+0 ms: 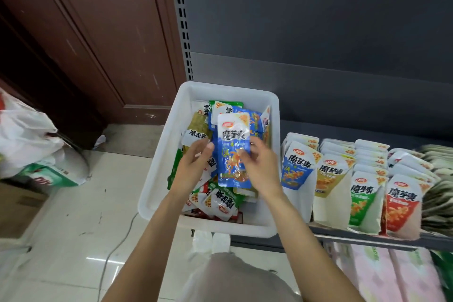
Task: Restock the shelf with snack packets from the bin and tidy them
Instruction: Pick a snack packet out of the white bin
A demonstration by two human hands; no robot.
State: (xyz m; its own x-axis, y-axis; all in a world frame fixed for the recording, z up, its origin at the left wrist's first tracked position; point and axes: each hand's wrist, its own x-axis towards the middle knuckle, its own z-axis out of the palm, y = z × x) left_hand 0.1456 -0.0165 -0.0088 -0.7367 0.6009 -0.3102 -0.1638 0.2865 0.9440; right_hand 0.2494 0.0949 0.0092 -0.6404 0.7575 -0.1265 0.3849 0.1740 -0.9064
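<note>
Holding a blue packet (234, 152) upright over the white bin (157, 179), both hands are pinching its edges, left hand (193, 167) and right hand (261, 167); the matching blue row (296, 164) is lying rightward, nearer the right hand, though the packet may be a stack.

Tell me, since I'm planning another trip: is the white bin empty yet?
Not empty. The white bin holds many mixed packets under the blue packet gripped by the left hand and right hand.

Even indoor light, glare on floor tiles (103, 260), blurred, warped edges
</note>
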